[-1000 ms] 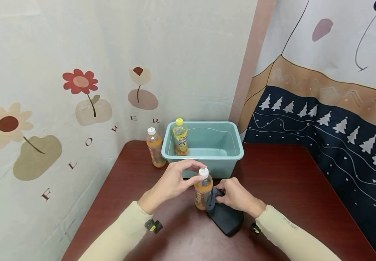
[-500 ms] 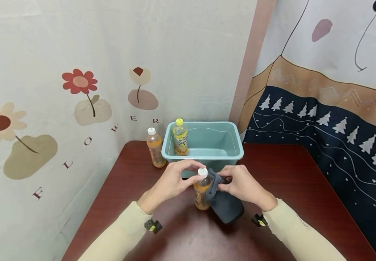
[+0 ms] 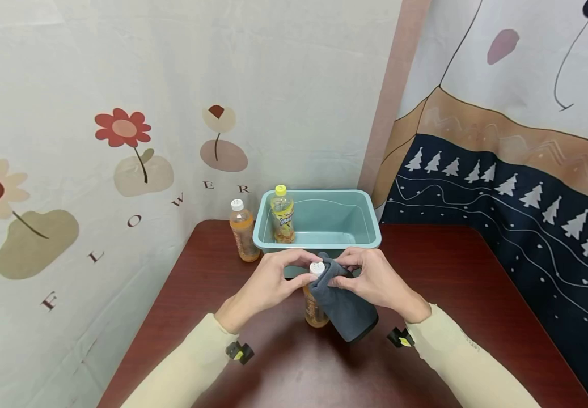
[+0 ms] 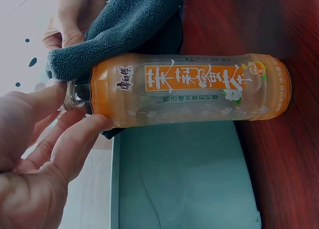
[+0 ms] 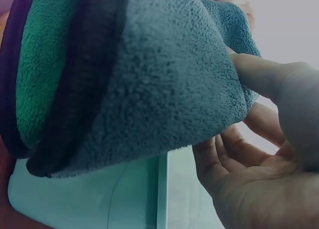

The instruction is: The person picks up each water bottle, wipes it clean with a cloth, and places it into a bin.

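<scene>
An upright drink bottle (image 3: 316, 313) with a white cap and orange label stands on the table in front of the basin. My left hand (image 3: 267, 286) pinches it by the cap and neck. Between thumb and fingers, my right hand (image 3: 379, 280) grips a dark grey towel (image 3: 347, 306). The towel's folded upper end lies against the bottle's neck and shoulder, and its lower end hangs down to the right. In the left wrist view the bottle's label (image 4: 199, 79) faces the camera, with the towel (image 4: 124, 30) along its upper side. Towel fabric (image 5: 164, 84) fills much of the right wrist view.
A light teal basin (image 3: 319, 246) stands behind the hands. Inside it, at the left, is a yellow-capped bottle (image 3: 282, 218). Another white-capped orange bottle (image 3: 244, 235) stands left of the basin. The dark red table (image 3: 436, 266) backs onto printed curtains (image 3: 299, 85).
My right hand has lifted the towel from beside the bottle's lower part up to its neck, moving slightly left at the end. The left hand and bottle have barely moved.
</scene>
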Action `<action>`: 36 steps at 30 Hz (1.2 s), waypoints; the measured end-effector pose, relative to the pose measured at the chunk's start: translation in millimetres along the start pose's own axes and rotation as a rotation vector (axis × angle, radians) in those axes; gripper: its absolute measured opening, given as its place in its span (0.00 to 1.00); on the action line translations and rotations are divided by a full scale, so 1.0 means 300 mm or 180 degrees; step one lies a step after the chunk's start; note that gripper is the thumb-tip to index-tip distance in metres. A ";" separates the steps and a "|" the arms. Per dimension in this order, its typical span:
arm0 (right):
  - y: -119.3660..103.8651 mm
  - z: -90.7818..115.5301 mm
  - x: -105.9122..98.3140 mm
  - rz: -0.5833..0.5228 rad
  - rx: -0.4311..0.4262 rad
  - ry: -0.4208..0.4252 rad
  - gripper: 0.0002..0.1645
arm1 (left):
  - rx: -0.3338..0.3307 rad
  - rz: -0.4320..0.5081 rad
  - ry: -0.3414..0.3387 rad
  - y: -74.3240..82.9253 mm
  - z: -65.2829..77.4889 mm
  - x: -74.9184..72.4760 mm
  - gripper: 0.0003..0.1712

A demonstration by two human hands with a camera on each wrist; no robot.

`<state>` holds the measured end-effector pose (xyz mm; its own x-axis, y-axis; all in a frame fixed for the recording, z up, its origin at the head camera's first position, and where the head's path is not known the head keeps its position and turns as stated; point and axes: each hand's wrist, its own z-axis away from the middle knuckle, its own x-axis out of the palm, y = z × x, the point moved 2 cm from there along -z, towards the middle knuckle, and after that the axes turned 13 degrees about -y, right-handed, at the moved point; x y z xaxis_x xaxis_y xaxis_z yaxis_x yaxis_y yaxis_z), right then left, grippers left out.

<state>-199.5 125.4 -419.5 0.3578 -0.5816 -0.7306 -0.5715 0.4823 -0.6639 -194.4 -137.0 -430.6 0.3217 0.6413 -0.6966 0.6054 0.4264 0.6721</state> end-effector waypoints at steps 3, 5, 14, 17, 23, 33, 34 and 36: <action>0.001 0.003 -0.003 0.0014 -0.0010 -0.0014 0.15 | 0.0024 -0.0007 -0.0019 0.005 -0.004 0.000 0.18; 0.001 0.004 -0.004 0.0054 -0.0021 -0.0025 0.15 | 0.0036 -0.0003 -0.0026 0.006 -0.005 0.001 0.18; 0.007 0.019 -0.003 0.0240 0.0038 -0.0107 0.10 | 0.0029 0.0010 -0.0041 0.005 -0.008 0.004 0.19; 0.018 0.028 0.000 0.0242 0.0097 -0.0161 0.10 | 0.0039 -0.0006 -0.0027 0.005 -0.009 0.005 0.18; 0.074 0.032 0.047 0.0429 0.0195 -0.0277 0.10 | 0.0013 0.0007 -0.0011 0.006 -0.004 0.002 0.19; 0.196 0.024 0.178 0.0446 0.0227 -0.0712 0.10 | -0.0008 0.0059 -0.0051 0.011 0.000 0.006 0.20; 0.205 0.023 0.187 0.0446 0.0241 -0.0747 0.12 | 0.0002 0.0058 -0.0049 0.011 0.001 0.006 0.20; 0.219 0.021 0.204 0.0435 0.0253 -0.0811 0.16 | 0.0032 0.0053 -0.0043 0.011 0.000 0.008 0.20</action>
<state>-210.4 125.7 -508.8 0.4611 -0.3296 -0.8239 -0.5712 0.6003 -0.5598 -191.4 -134.0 -430.1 0.3415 0.6395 -0.6888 0.6071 0.4094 0.6811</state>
